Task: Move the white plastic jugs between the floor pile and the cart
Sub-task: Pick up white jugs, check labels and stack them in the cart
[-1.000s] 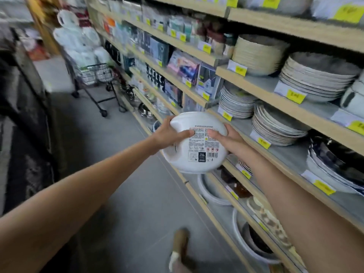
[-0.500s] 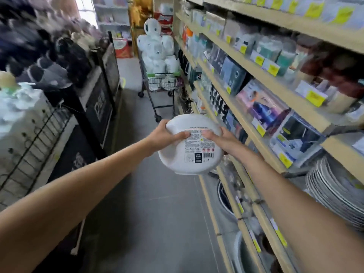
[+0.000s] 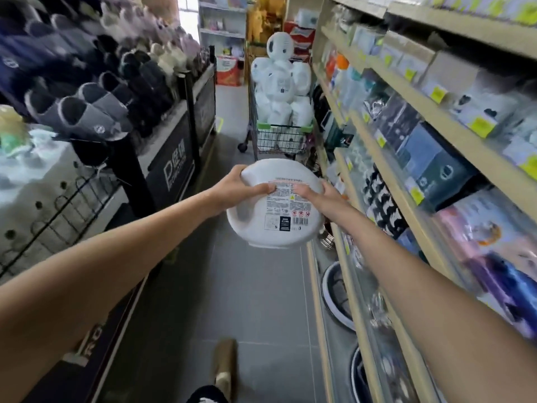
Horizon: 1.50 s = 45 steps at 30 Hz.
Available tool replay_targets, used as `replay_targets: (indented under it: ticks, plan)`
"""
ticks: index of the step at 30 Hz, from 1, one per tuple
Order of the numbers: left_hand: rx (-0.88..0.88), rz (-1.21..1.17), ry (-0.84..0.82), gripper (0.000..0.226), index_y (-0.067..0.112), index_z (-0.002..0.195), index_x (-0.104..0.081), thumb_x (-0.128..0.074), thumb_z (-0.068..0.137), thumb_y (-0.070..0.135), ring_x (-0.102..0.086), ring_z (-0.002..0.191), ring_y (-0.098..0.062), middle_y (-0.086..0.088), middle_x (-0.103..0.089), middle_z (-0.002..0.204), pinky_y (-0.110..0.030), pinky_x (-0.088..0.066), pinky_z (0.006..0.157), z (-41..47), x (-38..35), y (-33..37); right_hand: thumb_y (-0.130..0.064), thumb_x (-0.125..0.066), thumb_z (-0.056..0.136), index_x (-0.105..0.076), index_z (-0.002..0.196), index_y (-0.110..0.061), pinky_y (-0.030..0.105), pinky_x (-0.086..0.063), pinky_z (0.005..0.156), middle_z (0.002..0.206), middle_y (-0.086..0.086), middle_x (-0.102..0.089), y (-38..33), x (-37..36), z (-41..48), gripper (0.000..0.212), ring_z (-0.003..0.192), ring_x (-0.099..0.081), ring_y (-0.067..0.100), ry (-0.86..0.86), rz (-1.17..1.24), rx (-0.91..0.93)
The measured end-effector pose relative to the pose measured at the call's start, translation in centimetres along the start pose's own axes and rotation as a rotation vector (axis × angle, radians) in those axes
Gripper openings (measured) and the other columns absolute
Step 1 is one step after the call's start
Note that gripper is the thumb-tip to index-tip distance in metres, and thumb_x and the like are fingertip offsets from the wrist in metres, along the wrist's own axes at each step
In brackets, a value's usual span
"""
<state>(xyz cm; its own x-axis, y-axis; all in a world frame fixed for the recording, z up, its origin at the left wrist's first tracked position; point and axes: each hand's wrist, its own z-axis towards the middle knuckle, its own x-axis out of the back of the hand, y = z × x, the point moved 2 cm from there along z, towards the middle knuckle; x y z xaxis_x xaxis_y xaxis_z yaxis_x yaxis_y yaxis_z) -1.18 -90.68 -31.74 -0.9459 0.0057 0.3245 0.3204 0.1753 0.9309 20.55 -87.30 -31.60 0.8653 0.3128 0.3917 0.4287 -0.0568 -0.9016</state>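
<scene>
Wooden shelves (image 3: pixel 412 91) of boxed goods line the aisle's right side, and a rack of slippers (image 3: pixel 87 106) fills the left. At the aisle's far end stands a wire cart (image 3: pixel 280 139) heaped with white jugs (image 3: pixel 279 91). Over the grey floor (image 3: pixel 232 301), 1 white jug (image 3: pixel 276 210) is held in the air, label up, the fingers of the left hand (image 3: pixel 235 189) and right hand (image 3: pixel 322 196) clasped around its upper edge.

Both arms stretched forward, left hand (image 3: pixel 232 186) and right hand (image 3: pixel 322 196) level, thumbs pointing inward, fingers curled in a grip, palms facing
</scene>
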Motion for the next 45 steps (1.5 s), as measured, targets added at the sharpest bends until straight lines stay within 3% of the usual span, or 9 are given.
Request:
replay_targets:
  ticks: [5, 9, 18, 26, 29, 33, 35, 38, 45]
  plan:
    - [-0.018, 0.028, -0.043, 0.084, 0.019, 0.133, -0.038, -0.080, 0.068, 0.052, -0.060, 0.100, -0.010, 0.001, -0.058, 0.119, -0.024, -0.049, 0.079, 12.4, 4.1, 1.8, -0.046, -0.067, 0.084, -0.043, 0.135, -0.016, 0.021, -0.046, 0.067, 0.119, 0.002, -0.060, -3.2, 0.6, 12.0, 0.064, 0.096, -0.061, 0.015, 0.039, 0.027, -0.012]
    - [-0.050, 0.046, -0.077, 0.079, 0.019, 0.136, -0.033, -0.077, 0.075, 0.045, -0.057, 0.090, -0.002, 0.007, -0.056, 0.107, -0.016, -0.043, 0.066, 20.5, 6.4, 4.2, -0.045, -0.069, 0.084, -0.043, 0.136, -0.017, 0.026, -0.049, 0.070, 0.119, 0.003, -0.060, -5.0, 1.8, 19.8, 0.065, 0.096, -0.062, 0.017, 0.099, 0.065, -0.011]
    - [-0.093, 0.024, -0.074, 0.081, 0.018, 0.138, -0.032, -0.077, 0.076, 0.042, -0.057, 0.099, -0.005, 0.003, -0.055, 0.119, -0.015, -0.044, 0.068, 36.4, 8.1, 5.7, -0.043, -0.073, 0.080, -0.045, 0.123, -0.026, 0.027, -0.049, 0.075, 0.110, -0.005, -0.061, -5.9, 4.8, 35.8, 0.053, 0.096, -0.062, 0.011, 0.151, 0.099, 0.028]
    - [-0.049, 0.013, -0.032, 0.081, 0.017, 0.138, -0.033, -0.078, 0.075, 0.042, -0.058, 0.101, -0.010, 0.002, -0.056, 0.119, -0.018, -0.045, 0.072, 55.2, 8.8, 8.0, -0.045, -0.070, 0.083, -0.047, 0.130, -0.022, 0.022, -0.048, 0.070, 0.113, -0.003, -0.062, -6.2, 9.6, 55.5, 0.058, 0.095, -0.062, 0.011, 0.106, 0.080, 0.037]
    - [-0.035, -0.008, -0.020, 0.073, 0.018, 0.133, -0.034, -0.078, 0.077, 0.037, -0.057, 0.091, -0.001, 0.006, -0.057, 0.111, -0.009, -0.046, 0.060, 62.2, 9.1, 9.4, -0.048, -0.070, 0.081, -0.046, 0.123, -0.027, 0.024, -0.048, 0.072, 0.108, -0.007, -0.061, -7.2, 11.8, 62.8, 0.052, 0.093, -0.061, 0.009, 0.065, 0.057, 0.027]
    - [-0.031, -0.007, 0.032, 0.082, 0.018, 0.137, -0.034, -0.080, 0.073, 0.042, -0.060, 0.098, -0.009, 0.000, -0.058, 0.120, -0.019, -0.050, 0.077, 70.5, 10.2, 11.2, -0.054, -0.078, 0.067, -0.047, 0.117, -0.024, 0.028, -0.051, 0.080, 0.109, -0.006, -0.062, -8.6, 13.7, 71.5, 0.066, 0.099, -0.062, 0.012, 0.048, 0.125, 0.070]
    - [-0.020, -0.018, 0.046, 0.080, 0.019, 0.136, -0.034, -0.080, 0.074, 0.040, -0.060, 0.093, -0.006, 0.002, -0.059, 0.115, -0.013, -0.050, 0.069, 74.3, 10.8, 11.6, -0.053, -0.078, 0.068, -0.048, 0.121, -0.021, 0.028, -0.051, 0.082, 0.114, -0.004, -0.062, -9.2, 14.3, 75.5, 0.069, 0.102, -0.062, 0.012, 0.040, 0.137, 0.075]
    - [-0.026, -0.001, 0.044, 0.078, 0.019, 0.136, -0.034, -0.079, 0.075, 0.038, -0.057, 0.088, 0.000, 0.005, -0.057, 0.111, -0.008, -0.046, 0.054, 79.5, 11.7, 12.4, -0.069, -0.073, 0.049, -0.047, 0.129, -0.020, 0.033, -0.053, 0.085, 0.119, -0.003, -0.062, -9.6, 15.2, 80.7, 0.098, 0.105, -0.063, 0.013, 0.045, 0.131, 0.059]
    - [-0.056, 0.003, 0.038, 0.082, 0.021, 0.136, -0.036, -0.079, 0.072, 0.047, -0.058, 0.105, -0.014, 0.001, -0.057, 0.120, -0.025, -0.046, 0.085, 93.3, 14.6, 12.3, -0.075, -0.078, 0.049, -0.050, 0.125, -0.026, 0.044, -0.053, 0.093, 0.119, -0.004, -0.064, -10.6, 16.8, 94.5, 0.094, 0.107, -0.064, 0.015, 0.050, 0.098, 0.057]
